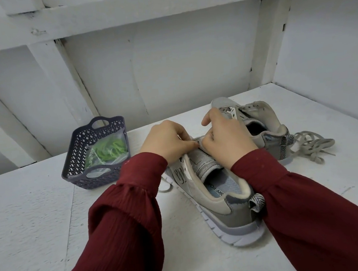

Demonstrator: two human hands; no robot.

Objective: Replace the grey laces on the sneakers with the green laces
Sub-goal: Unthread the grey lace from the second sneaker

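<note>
fingers (186, 143) of left hand (167, 141) curled, pinching narrow at the lace row of the near sneaker (222, 199). fingertips of right hand (225, 140) curled likewise, meeting them from the other side, forefinger lifted. cannot tell what sits in the pinch, lace or tongue edge, hidden under the knuckles.

below and just left of the left fingers, a grey lace end (165, 188) trailing out beside the sole. just beyond the right fingers, the far sneaker (259, 113), eyelets seemingly bare. well to the right of those fingers, a grey lace heap (311, 145) on the white surface. well to the left of the left fingers, green laces (106, 150) in a clear bag inside the dark basket (75, 146), apparently untouched.

reads as unlacing of the second shoe, so probably late in the stripping half, no green threaded yet. next calls for drawing the lace free eyelet by eyelet while steadying the shoe, then reaching left to the basket.
</note>
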